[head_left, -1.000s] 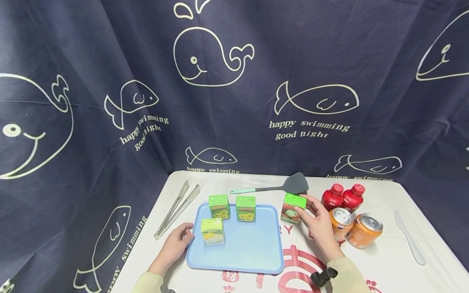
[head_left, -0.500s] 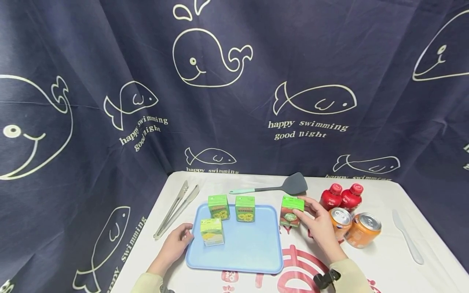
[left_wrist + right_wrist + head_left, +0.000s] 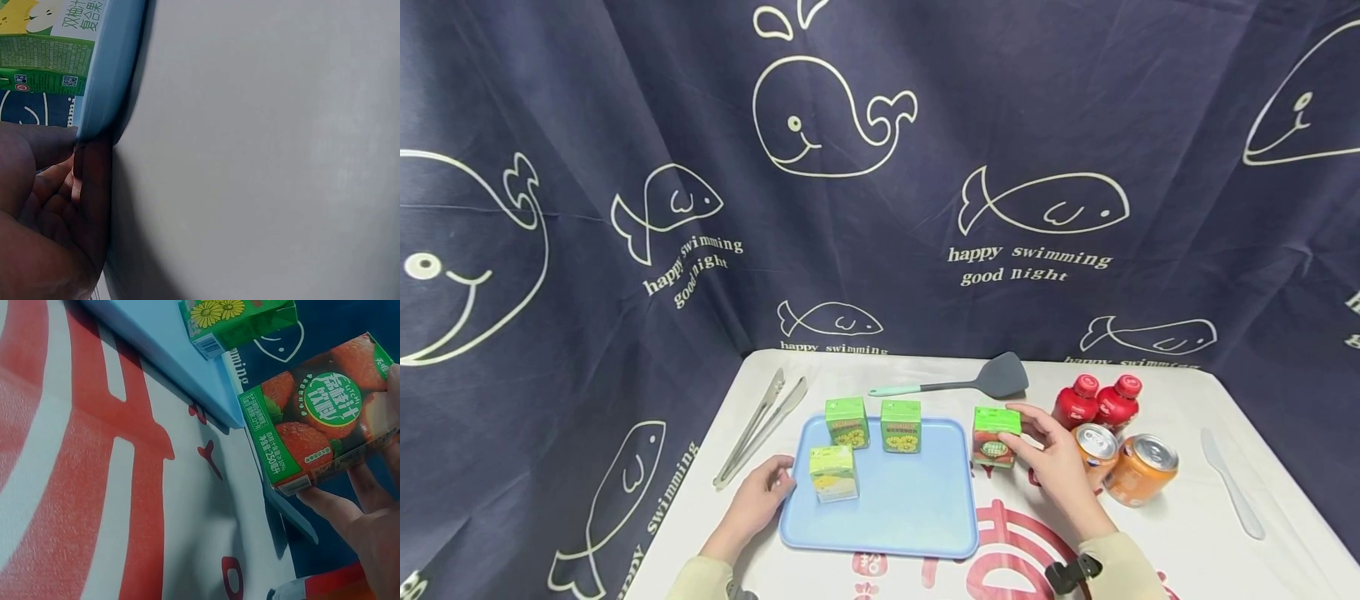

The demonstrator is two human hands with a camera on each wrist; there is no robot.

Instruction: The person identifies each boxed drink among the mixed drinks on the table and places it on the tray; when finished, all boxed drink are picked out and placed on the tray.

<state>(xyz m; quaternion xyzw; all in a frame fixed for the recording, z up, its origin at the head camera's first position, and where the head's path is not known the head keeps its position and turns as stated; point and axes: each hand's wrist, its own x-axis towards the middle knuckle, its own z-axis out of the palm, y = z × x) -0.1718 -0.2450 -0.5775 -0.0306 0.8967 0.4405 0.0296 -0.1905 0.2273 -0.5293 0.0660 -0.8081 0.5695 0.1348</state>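
Note:
My right hand [image 3: 1051,454] grips a litchi juice box [image 3: 995,447], green on top with red fruit on its front. In the right wrist view the juice box [image 3: 319,412] sits between thumb and fingers, just right of the tray's edge. At the left side of the light blue tray [image 3: 910,521], my left hand [image 3: 758,500] pinches the rim, thumb above and fingers below, as the left wrist view shows. Standing on the tray are two green juice boxes with yellow flowers, one left [image 3: 848,429] and one right [image 3: 901,433], and a paler yellow-green juice box [image 3: 833,479] in front.
Metal tongs [image 3: 758,433] lie left of the tray, and a spatula [image 3: 970,383] lies behind it. On the right stand two red bottles [image 3: 1117,404], two orange cans [image 3: 1142,475] and a pale knife [image 3: 1232,487]. A dark blue curtain [image 3: 887,250] hangs behind the table.
The right hand has brought the litchi juice box a little nearer the front and slightly left, along the tray's right side. My left hand has stayed at the rim.

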